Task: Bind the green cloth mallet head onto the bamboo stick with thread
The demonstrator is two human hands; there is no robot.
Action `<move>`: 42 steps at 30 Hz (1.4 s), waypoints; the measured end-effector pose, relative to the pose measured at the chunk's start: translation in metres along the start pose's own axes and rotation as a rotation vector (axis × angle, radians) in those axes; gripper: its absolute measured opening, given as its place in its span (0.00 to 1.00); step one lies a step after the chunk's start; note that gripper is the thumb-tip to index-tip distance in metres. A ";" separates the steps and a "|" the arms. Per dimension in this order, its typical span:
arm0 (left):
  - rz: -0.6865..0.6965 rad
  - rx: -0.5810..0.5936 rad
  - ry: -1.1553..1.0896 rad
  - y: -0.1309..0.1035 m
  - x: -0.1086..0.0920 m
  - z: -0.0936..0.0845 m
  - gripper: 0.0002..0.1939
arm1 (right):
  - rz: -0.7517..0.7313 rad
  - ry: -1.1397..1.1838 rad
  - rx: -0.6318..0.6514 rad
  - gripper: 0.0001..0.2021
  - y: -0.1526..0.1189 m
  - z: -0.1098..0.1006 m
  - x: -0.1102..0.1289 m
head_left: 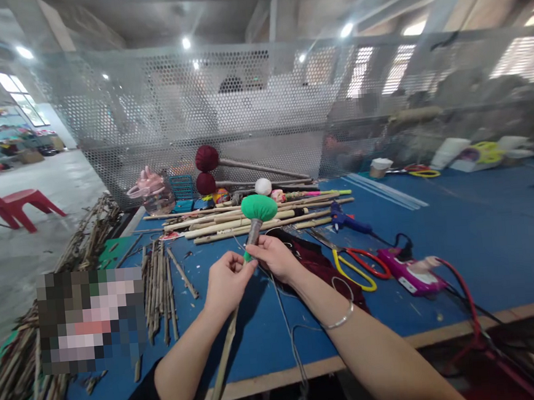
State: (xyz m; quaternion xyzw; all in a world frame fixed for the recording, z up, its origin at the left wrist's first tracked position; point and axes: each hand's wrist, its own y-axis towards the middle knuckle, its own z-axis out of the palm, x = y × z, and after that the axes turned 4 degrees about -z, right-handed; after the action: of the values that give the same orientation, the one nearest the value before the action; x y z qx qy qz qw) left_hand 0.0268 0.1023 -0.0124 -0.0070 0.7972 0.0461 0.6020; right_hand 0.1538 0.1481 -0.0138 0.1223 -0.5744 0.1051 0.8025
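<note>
Between my hands stands a mallet-like stick with a rounded green cloth head (259, 207). A grey wrapping (253, 230) covers its neck, and a bit of green cloth shows below that. My left hand (227, 278) is closed around the stick just under the wrapping, fingertips pinched at the green edge. The fingers of my right hand (274, 258) are closed on the wrapped neck. Below my hands, the bare wooden shaft (223, 367) slants down toward the table's front edge. A thin grey cord (281, 307) hangs beside it; its upper end is hidden by my right hand.
Scissors (362, 269), a blue glue gun (347, 219), a magenta power strip (411, 272) and dark red cloth (318, 260) lie right. Behind are wooden sticks (250, 220) and dark red balls on sticks (207, 159). Twigs (159, 288) lie left. A perforated screen (260, 114) stands behind.
</note>
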 end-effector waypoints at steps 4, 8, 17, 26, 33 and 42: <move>-0.100 0.129 -0.192 -0.002 -0.005 0.001 0.17 | 0.000 0.029 0.105 0.18 -0.002 -0.007 0.004; -0.168 0.331 -0.400 -0.003 -0.008 0.001 0.18 | 0.014 0.068 0.212 0.18 -0.002 -0.015 0.006; 0.018 -0.045 0.033 0.000 0.004 0.002 0.15 | 0.043 -0.079 -0.003 0.17 0.005 -0.007 -0.008; -0.211 0.234 -0.394 0.003 -0.004 -0.001 0.18 | 0.038 0.033 0.144 0.17 0.002 -0.014 -0.002; -0.078 0.049 -0.158 -0.003 -0.007 0.000 0.19 | 0.022 -0.062 0.053 0.17 0.003 -0.008 -0.003; -0.170 0.050 -0.140 -0.001 -0.009 -0.001 0.18 | 0.008 -0.054 0.079 0.17 0.003 -0.012 -0.001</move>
State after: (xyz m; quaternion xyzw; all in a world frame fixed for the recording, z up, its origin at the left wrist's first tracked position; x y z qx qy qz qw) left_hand 0.0285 0.1009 -0.0035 -0.0563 0.7507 -0.0245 0.6578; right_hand 0.1630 0.1543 -0.0186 0.1545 -0.5918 0.1278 0.7808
